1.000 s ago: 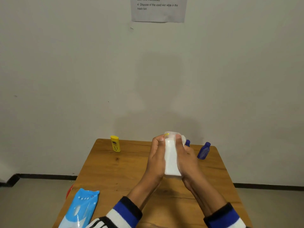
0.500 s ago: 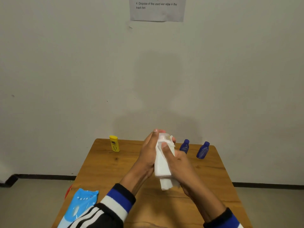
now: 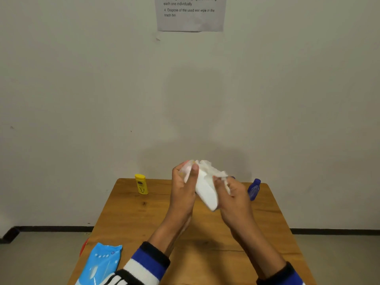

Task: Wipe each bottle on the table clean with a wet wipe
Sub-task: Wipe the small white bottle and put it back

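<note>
Above the middle of the wooden table (image 3: 131,221) my left hand (image 3: 183,188) grips a white bottle (image 3: 206,194), tilted with its base toward me and its top hidden under my fingers. My right hand (image 3: 232,194) holds a crumpled white wet wipe (image 3: 211,171) against the bottle's upper part. A small yellow bottle (image 3: 141,184) stands at the table's back left. A blue bottle (image 3: 254,189) stands at the back right. Only a sliver of a second blue bottle (image 3: 232,177) shows behind my right hand.
A light blue pack of wet wipes (image 3: 100,264) lies at the table's front left corner. Something red (image 3: 83,246) shows just past the table's left edge, near the floor. A printed sheet (image 3: 190,13) hangs on the wall behind.
The bottle has tilted, its base swinging right toward my right hand. The wipe has moved from the bottle's lower body up to its top, and my right hand has shifted right.
</note>
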A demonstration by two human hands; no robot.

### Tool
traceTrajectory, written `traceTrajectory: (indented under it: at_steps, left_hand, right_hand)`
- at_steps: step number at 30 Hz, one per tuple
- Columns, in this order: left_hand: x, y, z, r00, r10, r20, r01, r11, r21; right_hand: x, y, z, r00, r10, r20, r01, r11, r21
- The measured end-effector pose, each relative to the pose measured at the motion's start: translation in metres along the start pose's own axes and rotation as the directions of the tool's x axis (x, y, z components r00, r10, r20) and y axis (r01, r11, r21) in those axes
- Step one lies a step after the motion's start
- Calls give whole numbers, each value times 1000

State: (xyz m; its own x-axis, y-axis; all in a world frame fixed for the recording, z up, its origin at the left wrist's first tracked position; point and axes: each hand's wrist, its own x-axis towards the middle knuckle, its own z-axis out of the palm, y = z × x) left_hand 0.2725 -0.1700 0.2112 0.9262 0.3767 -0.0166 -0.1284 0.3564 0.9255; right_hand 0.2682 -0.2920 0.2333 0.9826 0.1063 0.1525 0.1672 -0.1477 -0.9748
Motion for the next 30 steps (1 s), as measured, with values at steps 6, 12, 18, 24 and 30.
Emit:
traceTrajectory:
  at_steps: [6,12,18,24,30]
  left_hand:
    - [14,11,-13,974,-225,-8,210,924,-319]
    - [-15,-1,-4,940,-313,138,340,895,-289]
    - [3,9,-7,979,-202,36,203,931,-304]
    - [6,17,-19,987,-124,99,147,952,-268]
    - [-1,11,1,996,-83,-35,72,966,-250]
  right_hand:
    - [-46,9,18,945,-218,245,289,906,-309]
    - [-28,1,14,953,-59,296,179,900,-398]
    - [-31,-3,16,927,-166,335,306,852,-426]
    - [-40,-8,9,956,-2,292,53,985,-167]
    - [-20,-10,3,951,-49,306,162,920,-356]
